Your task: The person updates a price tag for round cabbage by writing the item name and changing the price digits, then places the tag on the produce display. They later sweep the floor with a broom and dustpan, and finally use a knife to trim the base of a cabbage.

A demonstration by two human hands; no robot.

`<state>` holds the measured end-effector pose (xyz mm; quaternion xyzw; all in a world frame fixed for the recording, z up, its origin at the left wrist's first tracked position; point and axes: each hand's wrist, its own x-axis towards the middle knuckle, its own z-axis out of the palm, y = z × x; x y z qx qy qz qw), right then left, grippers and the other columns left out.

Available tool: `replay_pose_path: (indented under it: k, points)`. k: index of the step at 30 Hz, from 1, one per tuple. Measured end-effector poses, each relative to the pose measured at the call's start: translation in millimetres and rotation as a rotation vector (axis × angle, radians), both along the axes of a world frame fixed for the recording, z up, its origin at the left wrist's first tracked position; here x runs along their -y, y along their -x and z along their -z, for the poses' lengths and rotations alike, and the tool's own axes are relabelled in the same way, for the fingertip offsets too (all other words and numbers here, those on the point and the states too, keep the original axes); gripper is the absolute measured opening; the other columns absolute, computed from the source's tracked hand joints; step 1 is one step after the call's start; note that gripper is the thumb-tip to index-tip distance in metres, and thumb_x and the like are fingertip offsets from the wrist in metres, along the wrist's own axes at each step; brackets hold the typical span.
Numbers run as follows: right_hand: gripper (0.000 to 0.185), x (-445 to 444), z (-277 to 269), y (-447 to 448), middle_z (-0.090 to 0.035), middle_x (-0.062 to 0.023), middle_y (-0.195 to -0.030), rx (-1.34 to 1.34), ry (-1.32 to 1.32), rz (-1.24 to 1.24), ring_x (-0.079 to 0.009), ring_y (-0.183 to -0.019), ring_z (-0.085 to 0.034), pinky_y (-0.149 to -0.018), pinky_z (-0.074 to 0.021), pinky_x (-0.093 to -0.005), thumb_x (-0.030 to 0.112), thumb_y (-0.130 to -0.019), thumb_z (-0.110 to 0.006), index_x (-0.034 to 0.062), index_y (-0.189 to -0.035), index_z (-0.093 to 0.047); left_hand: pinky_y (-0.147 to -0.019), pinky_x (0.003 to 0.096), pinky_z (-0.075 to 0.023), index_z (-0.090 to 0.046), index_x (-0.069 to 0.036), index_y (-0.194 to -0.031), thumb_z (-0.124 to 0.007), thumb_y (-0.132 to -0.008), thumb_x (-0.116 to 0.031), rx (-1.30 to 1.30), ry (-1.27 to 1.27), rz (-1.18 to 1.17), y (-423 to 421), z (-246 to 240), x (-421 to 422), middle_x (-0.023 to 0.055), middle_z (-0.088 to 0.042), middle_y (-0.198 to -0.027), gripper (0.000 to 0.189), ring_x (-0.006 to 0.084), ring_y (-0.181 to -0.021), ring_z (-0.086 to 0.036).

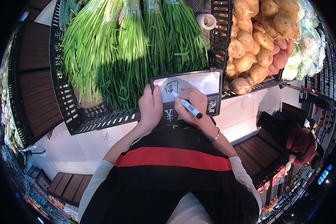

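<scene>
My left hand (151,106) grips the left edge of a black-framed price sign (210,82) with a white writing panel. In my right hand (192,102) is a marker pen (191,107), light-coloured with a black end, its tip touching the panel. Dark handwritten strokes stand on the panel's left part, beside the tip. A yen mark shows on the sign's dark lower part; my right hand and wrist cover some of it. Just beyond the sign lie bundles of long green garlic chives (134,50) in a black plastic crate (68,112).
A tape roll (207,21) lies by the chives. Potatoes (243,61), reddish potatoes (279,58) and wrapped cabbages (308,47) fill the display at right. Brown slatted stands (35,98) are at left. Another person (299,145) is at the right, beside a slatted stand (261,152).
</scene>
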<state>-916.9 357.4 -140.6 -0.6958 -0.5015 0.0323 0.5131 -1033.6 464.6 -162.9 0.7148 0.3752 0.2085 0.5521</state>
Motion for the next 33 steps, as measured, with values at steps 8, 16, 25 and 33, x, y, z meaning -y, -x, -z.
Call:
replay_pose_path:
  k: [8,16,25,33]
  points:
    - [0.012,7.0,4.4,3.0,-0.063,-0.0123,-0.07,-0.047,-0.026,0.058,-0.0304,-0.068,-0.067,-0.062,-0.054,-0.0368,0.003,-0.068,-0.07,0.0044,-0.074,-0.059,-0.054,0.0426,-0.0439,-0.049,0.002,-0.09,-0.043,-0.099,-0.023,-0.038,-0.01,0.011,0.5,1.8,-0.9,0.0201,-0.056,-0.064,0.027,0.0372,-0.061,-0.06]
    - [0.012,29.3,-7.9,-26.0,-0.063,-0.0146,-0.08,-0.062,0.086,-0.032,-0.0287,-0.074,-0.066,-0.073,-0.0541,-0.036,-0.001,-0.078,-0.064,-0.0012,-0.087,-0.056,-0.054,0.0396,-0.0426,-0.048,0.001,-0.089,-0.044,-0.099,-0.02,-0.041,0.006,0.005,-0.4,-3.7,-0.6,0.0149,-0.054,-0.062,0.023,0.0309,-0.056,-0.056]
    - [0.011,22.7,-3.2,-32.4,-0.064,-0.0123,-0.074,0.02,0.023,0.052,-0.0311,-0.069,-0.065,-0.071,-0.0555,-0.0389,0.002,-0.071,-0.071,0.0016,-0.078,-0.063,-0.054,0.0385,-0.0414,-0.046,-0.001,-0.088,-0.044,-0.1,-0.021,-0.029,0.024,0.0,-1.1,-4.7,0.4,0.0133,-0.052,-0.063,0.023,0.0283,-0.055,-0.054]
    - [0.012,24.5,3.5,-31.6,-0.062,-0.0129,-0.069,-0.038,0.003,0.187,-0.0306,-0.064,-0.064,-0.064,-0.0537,-0.0364,0.001,-0.068,-0.069,0.0025,-0.074,-0.059,-0.054,0.0376,-0.041,-0.046,-0.001,-0.09,-0.043,-0.1,-0.022,-0.048,0.01,-0.004,-1.6,-4.6,1.2,0.0116,-0.052,-0.061,0.024,0.0256,-0.054,-0.053]
